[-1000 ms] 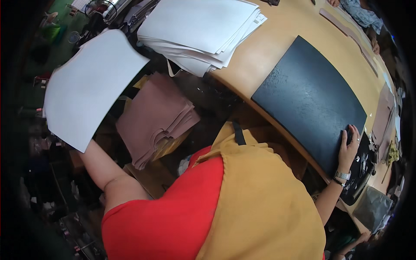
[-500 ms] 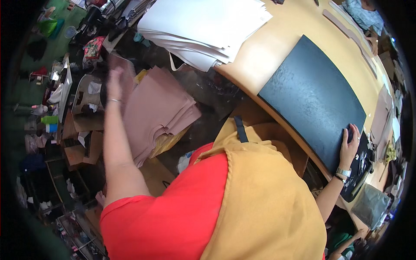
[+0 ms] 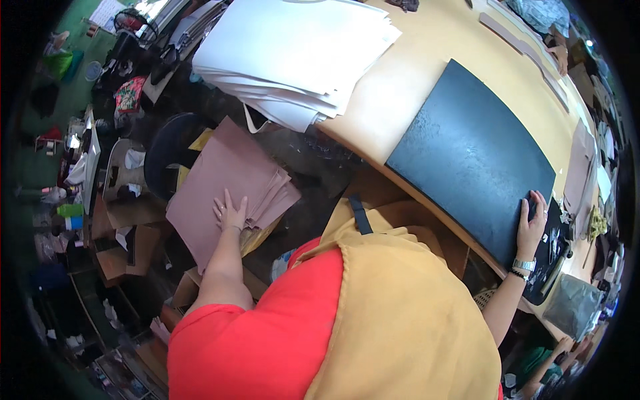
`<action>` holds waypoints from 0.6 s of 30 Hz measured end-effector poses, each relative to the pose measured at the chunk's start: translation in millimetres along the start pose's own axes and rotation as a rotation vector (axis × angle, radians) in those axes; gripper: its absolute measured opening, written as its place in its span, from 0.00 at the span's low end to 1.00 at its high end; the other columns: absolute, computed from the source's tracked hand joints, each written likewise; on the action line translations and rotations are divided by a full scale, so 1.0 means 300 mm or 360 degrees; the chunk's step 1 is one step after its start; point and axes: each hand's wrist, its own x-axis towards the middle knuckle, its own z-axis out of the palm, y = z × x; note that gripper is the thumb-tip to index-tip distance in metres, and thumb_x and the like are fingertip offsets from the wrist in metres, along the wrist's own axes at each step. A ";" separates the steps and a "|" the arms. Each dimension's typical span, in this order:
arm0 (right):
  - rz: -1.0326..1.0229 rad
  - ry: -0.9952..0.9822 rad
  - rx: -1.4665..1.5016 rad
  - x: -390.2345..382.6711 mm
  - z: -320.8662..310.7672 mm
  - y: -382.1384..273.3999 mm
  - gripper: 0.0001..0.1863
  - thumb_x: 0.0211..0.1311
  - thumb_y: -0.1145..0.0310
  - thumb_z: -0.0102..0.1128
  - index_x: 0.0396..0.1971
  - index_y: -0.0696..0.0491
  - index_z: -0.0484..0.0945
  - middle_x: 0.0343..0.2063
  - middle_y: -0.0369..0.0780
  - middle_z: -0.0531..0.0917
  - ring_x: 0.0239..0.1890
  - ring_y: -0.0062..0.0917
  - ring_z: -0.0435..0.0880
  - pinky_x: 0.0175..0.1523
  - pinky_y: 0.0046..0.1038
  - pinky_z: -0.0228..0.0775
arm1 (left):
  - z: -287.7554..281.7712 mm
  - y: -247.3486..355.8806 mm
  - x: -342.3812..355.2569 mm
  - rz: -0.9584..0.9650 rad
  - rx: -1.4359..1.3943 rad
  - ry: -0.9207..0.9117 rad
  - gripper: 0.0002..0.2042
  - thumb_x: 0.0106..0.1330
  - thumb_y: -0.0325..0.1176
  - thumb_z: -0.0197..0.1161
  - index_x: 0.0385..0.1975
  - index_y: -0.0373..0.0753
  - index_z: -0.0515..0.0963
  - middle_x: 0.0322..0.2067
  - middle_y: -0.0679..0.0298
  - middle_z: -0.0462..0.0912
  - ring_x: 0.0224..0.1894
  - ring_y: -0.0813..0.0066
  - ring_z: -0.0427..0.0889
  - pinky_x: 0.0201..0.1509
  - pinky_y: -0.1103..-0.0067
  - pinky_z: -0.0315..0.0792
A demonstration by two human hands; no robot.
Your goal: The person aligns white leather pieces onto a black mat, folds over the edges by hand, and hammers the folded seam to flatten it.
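Observation:
My left hand (image 3: 229, 215) is open, fingers spread flat on a pile of dusky pink-brown sheets (image 3: 220, 160) at centre left, with yellow material showing beneath. On the right, my right hand (image 3: 531, 225) rests with fingers apart and slightly bent at the near right edge of a large black board (image 3: 470, 157) on the wooden table (image 3: 363, 100). Beside that hand lies a dark mat (image 3: 547, 280) with small metal items. A thick stack of white sheets (image 3: 287, 53) lies at the table's left end, above the pink-brown pile.
Cardboard boxes (image 3: 127, 260) and a clutter of items fill the left. A grey plastic-covered bundle (image 3: 572, 303) is at lower right, near a co-worker's arm (image 3: 543, 370). Another person's hand (image 3: 559, 57) is at the far table edge, beside long narrow strips (image 3: 507, 37).
The white sheet that was in my left hand is gone from it; that hand swung up, then down onto the pink-brown pile. My right hand has stayed on the board.

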 end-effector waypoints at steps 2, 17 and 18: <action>0.0032 0.0025 -0.0030 -0.009 -0.010 0.000 0.18 0.74 0.64 0.60 0.57 0.59 0.79 0.61 0.49 0.79 0.64 0.43 0.77 0.70 0.39 0.66 | -0.019 0.051 -0.002 0.0097 0.0000 -0.0022 0.46 0.68 0.76 0.48 0.82 0.66 0.40 0.82 0.51 0.34 0.83 0.43 0.35 0.76 0.34 0.43; 0.0044 0.0185 0.0057 0.026 -0.060 -0.102 0.15 0.66 0.65 0.68 0.48 0.56 0.82 0.55 0.47 0.83 0.57 0.45 0.81 0.64 0.40 0.71 | -0.749 1.594 -0.020 0.1380 -0.0152 0.0793 0.37 0.76 0.62 0.51 0.78 0.47 0.60 0.80 0.50 0.52 0.82 0.47 0.47 0.78 0.39 0.45; 0.0057 0.0184 0.0104 0.029 -0.053 -0.107 0.15 0.65 0.65 0.69 0.48 0.57 0.82 0.54 0.47 0.83 0.57 0.45 0.81 0.64 0.40 0.71 | -0.733 1.643 -0.008 0.1267 0.0017 0.0701 0.38 0.75 0.65 0.48 0.79 0.50 0.58 0.80 0.51 0.50 0.82 0.49 0.47 0.77 0.36 0.45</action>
